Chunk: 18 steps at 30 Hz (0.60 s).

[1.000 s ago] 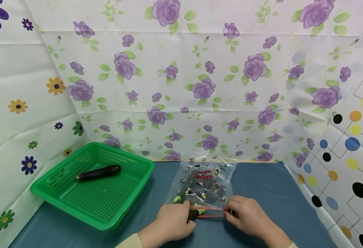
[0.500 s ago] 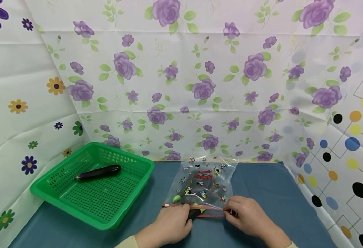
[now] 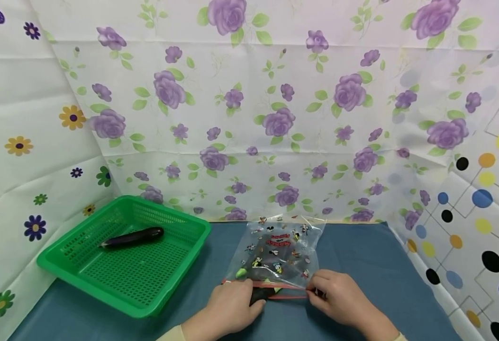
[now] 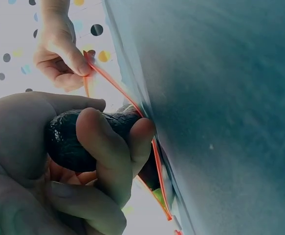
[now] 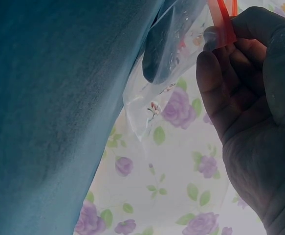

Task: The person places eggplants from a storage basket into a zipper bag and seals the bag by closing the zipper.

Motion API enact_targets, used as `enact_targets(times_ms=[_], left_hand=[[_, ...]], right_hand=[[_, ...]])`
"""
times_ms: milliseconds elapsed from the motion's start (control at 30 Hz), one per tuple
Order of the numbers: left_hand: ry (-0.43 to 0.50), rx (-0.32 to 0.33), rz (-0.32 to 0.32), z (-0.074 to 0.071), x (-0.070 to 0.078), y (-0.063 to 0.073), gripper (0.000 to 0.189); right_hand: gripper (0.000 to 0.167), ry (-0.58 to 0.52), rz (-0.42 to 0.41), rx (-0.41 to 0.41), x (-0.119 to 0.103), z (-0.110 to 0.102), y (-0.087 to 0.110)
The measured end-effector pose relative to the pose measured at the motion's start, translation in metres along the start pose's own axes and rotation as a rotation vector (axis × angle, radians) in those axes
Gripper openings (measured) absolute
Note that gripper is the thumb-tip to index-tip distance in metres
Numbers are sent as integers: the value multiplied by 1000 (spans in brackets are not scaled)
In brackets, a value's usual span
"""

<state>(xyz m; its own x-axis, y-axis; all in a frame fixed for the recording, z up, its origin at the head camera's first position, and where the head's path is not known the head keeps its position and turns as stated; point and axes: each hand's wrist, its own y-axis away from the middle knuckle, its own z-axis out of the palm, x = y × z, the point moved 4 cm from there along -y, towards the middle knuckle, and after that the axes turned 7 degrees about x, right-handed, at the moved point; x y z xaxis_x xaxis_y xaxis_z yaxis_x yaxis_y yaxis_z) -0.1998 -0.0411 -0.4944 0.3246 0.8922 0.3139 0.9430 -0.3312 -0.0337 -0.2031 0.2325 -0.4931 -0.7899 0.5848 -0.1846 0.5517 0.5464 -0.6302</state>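
Note:
A clear zip bag (image 3: pixel 289 255) with cartoon prints and a red zip edge lies flat on the blue cloth, its mouth parted toward me. My left hand (image 3: pixel 231 308) grips a dark eggplant (image 4: pixel 66 142) by its rounded end at that mouth; its green stem end points into the bag. My right hand (image 3: pixel 339 298) pinches the right corner of the red zip edge (image 5: pixel 223 24). Inside the bag lies another dark eggplant (image 5: pixel 159 56), seen through the plastic. A green stem (image 3: pixel 241 273) shows near the bag's left side.
To the left stands a green perforated basket (image 3: pixel 85 285) holding one more eggplant (image 3: pixel 133 237). Blue cloth (image 3: pixel 360 255) covers the table. Patterned sheets (image 3: pixel 249 118) hang at the back and both sides.
My left hand has shifted slightly left and down with the eggplant, uncovering the bag's left zip corner. The right hand stays put on its corner. The head view has turned a little.

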Motion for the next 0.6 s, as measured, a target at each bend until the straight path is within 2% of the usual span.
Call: enact_targets(times_ms=[267, 467, 600], left_hand=[[24, -8, -14, 0, -4, 2, 45], [4, -2, -10, 2, -1, 1, 47], [49, -1, -7, 2, 0, 2, 41]], right_hand=[[22, 2, -6, 2, 0, -1, -2], [23, 1, -6, -1, 0, -1, -2], [24, -1, -10, 3, -1, 0, -2]])
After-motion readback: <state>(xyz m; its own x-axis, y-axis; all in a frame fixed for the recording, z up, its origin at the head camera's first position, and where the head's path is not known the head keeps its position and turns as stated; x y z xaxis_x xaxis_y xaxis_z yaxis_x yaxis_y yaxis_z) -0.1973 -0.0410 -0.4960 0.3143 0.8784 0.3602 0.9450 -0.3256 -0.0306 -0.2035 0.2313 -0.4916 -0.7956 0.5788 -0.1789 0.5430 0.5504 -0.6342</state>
